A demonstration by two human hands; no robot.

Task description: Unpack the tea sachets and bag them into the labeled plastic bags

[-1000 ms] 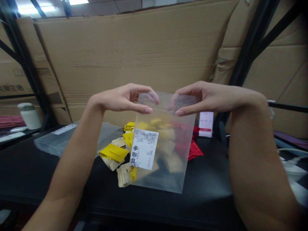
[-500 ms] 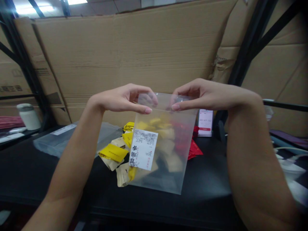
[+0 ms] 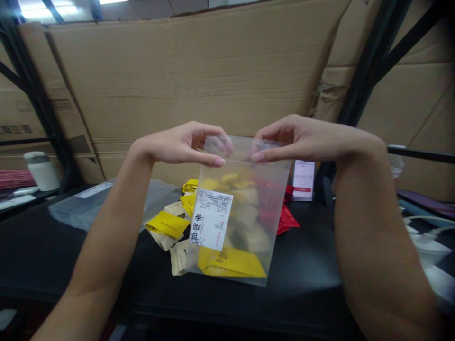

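Observation:
A clear frosted plastic bag hangs upright above the black table, with a white printed label on its left side. My left hand pinches its top left edge, thumb in front and fingers seen through the film. At the top right my right hand grips it in the same way. Inside, along the bottom, lies a yellow packet. Yellow and beige packets are piled behind the bag and to its left. Red packets show at its right, partly hidden by it.
On the left lies a stack of clear bags, and farther off stands a white bottle. A lit phone leans at the back right. White cables and a cardboard wall border the black table.
A yellow packet now rests at the bottom of the bag, which held nothing there before. Both hands keep nearly the same place and hold.

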